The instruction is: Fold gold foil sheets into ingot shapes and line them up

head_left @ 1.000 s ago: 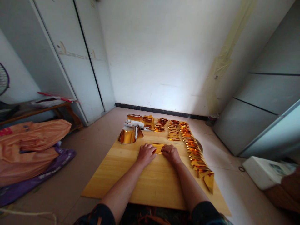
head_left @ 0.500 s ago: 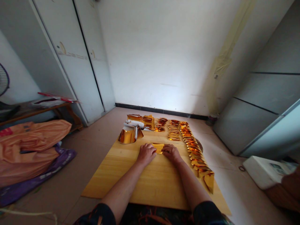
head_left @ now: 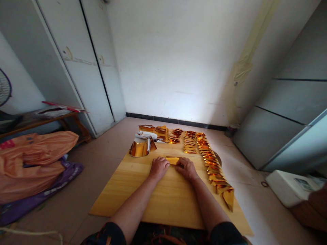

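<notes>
A small sheet of gold foil paper [head_left: 172, 160] lies on the wooden board between my two hands. My left hand [head_left: 159, 166] closes its fingers on the sheet's left end. At the right end, my right hand [head_left: 187, 167] has its fingers curled around the paper's edge. The ends of the paper are hidden under the fingers. Folded gold paper pieces [head_left: 211, 165] overlap in a long row to the right of my right hand. Beyond the hands stands a shorter row of folded pieces [head_left: 190, 142].
The wooden board [head_left: 120, 190] spans the space before me. At its far left are a curved gold sheet [head_left: 138, 148] with white paper and gold stacks [head_left: 161, 132]. An orange bag [head_left: 33, 160] lies on the floor left; a white box [head_left: 288, 187] stands right.
The gold paper between my hands shows as a narrower strip now, its near edge turned up. My right hand's fingers have curled in more; both hands stay in nearly the same place.
</notes>
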Tool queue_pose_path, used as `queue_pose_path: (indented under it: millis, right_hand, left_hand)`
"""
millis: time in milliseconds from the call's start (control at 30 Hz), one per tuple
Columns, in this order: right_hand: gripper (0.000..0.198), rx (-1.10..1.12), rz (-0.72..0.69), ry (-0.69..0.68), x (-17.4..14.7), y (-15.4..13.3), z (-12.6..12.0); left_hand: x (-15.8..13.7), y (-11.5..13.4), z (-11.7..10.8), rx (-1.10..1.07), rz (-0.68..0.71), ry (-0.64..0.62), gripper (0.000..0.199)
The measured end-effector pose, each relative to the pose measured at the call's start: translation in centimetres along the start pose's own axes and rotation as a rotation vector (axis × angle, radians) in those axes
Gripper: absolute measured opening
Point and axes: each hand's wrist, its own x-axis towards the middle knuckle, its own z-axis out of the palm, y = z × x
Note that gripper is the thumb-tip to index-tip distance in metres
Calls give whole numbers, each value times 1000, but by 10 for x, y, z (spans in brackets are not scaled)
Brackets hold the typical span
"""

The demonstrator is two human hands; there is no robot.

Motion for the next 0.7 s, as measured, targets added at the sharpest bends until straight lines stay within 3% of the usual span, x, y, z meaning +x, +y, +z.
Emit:
queue_pose_path:
  millis: [300, 700]
  right_hand:
    - [21, 36, 20, 88, -2, 10, 7]
    - [23, -180, 173, 155, 6, 6, 12]
  left_hand:
    - [5, -3, 0, -28, -132, -8, 17]
    - [7, 2, -2, 72, -226, -19, 17]
